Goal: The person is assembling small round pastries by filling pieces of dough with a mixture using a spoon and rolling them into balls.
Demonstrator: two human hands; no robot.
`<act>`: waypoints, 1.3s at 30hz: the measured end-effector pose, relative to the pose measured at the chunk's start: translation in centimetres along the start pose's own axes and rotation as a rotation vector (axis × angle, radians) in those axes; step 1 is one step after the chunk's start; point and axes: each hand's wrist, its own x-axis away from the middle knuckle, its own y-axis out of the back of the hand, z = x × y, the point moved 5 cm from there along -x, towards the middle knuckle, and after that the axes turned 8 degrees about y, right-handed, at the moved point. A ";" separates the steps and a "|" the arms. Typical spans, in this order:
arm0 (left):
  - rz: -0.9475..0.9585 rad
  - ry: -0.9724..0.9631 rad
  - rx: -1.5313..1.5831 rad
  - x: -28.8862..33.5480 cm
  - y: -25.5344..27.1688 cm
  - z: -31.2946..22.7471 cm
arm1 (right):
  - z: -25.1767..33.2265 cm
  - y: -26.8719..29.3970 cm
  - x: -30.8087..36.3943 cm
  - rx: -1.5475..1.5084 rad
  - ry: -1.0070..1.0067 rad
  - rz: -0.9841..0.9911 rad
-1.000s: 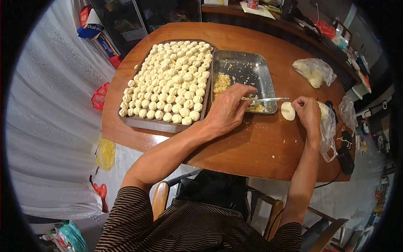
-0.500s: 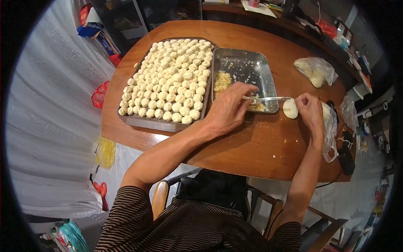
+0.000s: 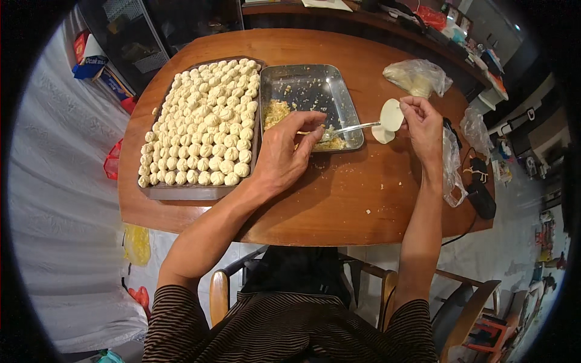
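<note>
The right hand (image 3: 423,124) pinches a round white dough wrapper (image 3: 391,114). The left hand (image 3: 284,157) pinches a long silver spoon (image 3: 348,129), which points sideways toward that wrapper, nearly touching it.

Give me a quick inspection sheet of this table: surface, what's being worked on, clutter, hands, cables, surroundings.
Surface: round wooden table, a few crumbs.
Job's things: dark tray packed with dumplings; metal pan with a little filling; spoon; round wrapper.
Clutter: plastic bags.
Hands: left hand holds the spoon in the pan; right hand holds the wrapper.
Cables: black cable at the right edge.
Surroundings: white curtain, wooden chair.
</note>
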 end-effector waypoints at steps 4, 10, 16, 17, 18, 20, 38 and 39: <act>0.094 0.114 0.237 -0.1 -0.3 1.3 | 0.6 -0.6 0.1 -0.014 0.030 -0.015; 0.284 0.423 0.765 -0.4 -1.0 1.8 | 4.8 -4.2 1.1 -0.048 0.252 -0.016; 0.389 0.588 1.115 -0.7 -1.0 2.5 | 9.2 -11.5 3.5 0.190 0.528 0.173; 0.357 0.573 1.116 -0.8 -1.0 2.5 | 9.0 -12.0 3.8 0.161 0.513 0.194; 0.325 0.559 1.116 -0.9 -1.0 2.4 | 8.9 -12.5 4.0 0.131 0.499 0.216; 0.292 0.528 1.091 -0.8 -0.7 2.3 | 8.3 -12.7 4.0 -0.134 0.281 0.219; 0.170 0.532 0.928 -0.3 -0.6 3.0 | 6.9 -11.7 4.1 0.004 0.318 0.110; 0.168 0.533 0.925 -0.3 -0.6 3.0 | 7.3 -11.7 4.2 0.046 0.351 0.105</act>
